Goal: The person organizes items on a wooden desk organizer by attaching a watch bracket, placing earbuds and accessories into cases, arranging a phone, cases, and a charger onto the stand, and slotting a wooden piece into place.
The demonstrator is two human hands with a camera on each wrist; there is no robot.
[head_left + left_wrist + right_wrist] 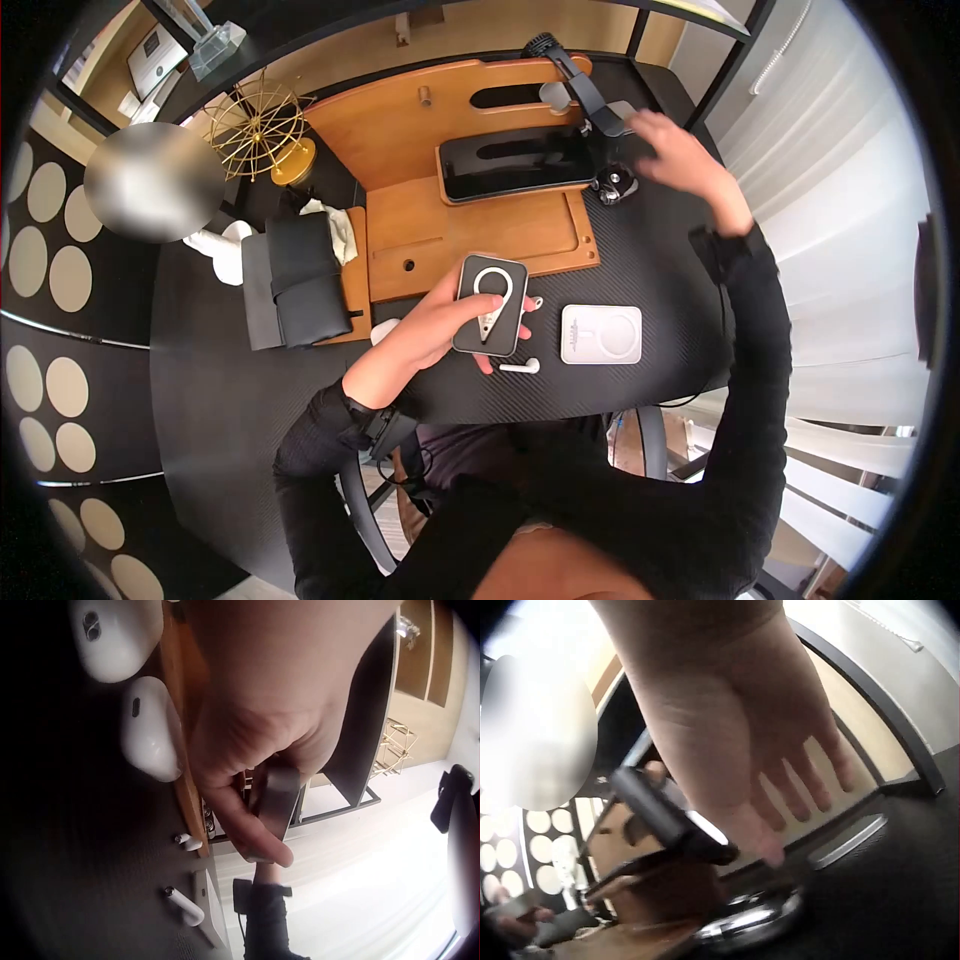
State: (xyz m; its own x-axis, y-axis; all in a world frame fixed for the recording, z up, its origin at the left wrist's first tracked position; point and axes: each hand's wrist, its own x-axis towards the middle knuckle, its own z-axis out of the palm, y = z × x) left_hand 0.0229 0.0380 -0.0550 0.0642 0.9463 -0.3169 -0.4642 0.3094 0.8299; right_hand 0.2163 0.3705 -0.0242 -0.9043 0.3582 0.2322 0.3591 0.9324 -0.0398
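Note:
In the head view the left hand (425, 325) holds a dark rectangular device (491, 304) with a white ring, its thumb on the face. The left wrist view shows the fingers of the left hand (262, 742) curled round the edge of this grey device (279, 799). At the back right, the right hand (680, 160) is over the table beside black headphones (590, 100) and a watch (614, 184). In the right wrist view the right hand (757, 742) has spread fingers, with nothing seen in them; whether its thumb touches anything cannot be told.
A white device (601, 334) and a white earbud (521, 367) lie on the black table (660, 370). Behind them stands a wooden organizer (450, 225) with a black phone (515, 163). At the left are a black pouch (305, 275) and a gold wire ornament (258, 135).

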